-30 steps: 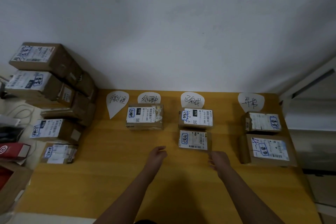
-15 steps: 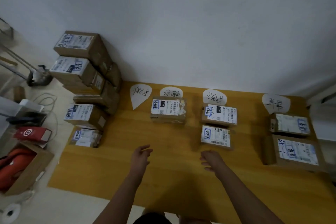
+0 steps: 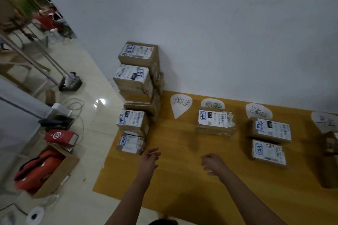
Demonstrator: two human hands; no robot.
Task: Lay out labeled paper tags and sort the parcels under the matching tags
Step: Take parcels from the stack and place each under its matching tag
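The left grip [image 3: 149, 159] hangs over the near left part of the counter [image 3: 182, 179], fingers loosely spread and holding nothing. Its fingertips are just beside a small parcel [image 3: 130, 144] at the counter's left edge. The right grip [image 3: 212, 163] hovers near the middle of the counter, fingers slack and lightly curled, also holding nothing, well apart from the left one.

Behind the small parcel sits a second parcel [image 3: 132, 122], and behind that a tall stack of parcels [image 3: 136, 78] rises against the white wall [image 3: 219, 23].

Four paper tags lie in a row along the far edge. The first tag [image 3: 181, 106], teardrop-shaped, has bare wood below it. The second tag [image 3: 213, 105] is partly covered by one labelled parcel [image 3: 214, 122]. Below the third tag [image 3: 257, 112] lie two parcels, the far one [image 3: 270, 129] overlapping the tag and the near one [image 3: 268, 153] just beside it. The fourth tag [image 3: 324, 121] is cut by the right frame edge, with a partly hidden parcel [image 3: 331, 144] under it.

On the tiled floor [image 3: 87, 71] to the left stand an open cardboard box [image 3: 60, 171] holding an orange bag [image 3: 34, 171], and a red carton [image 3: 61, 137].
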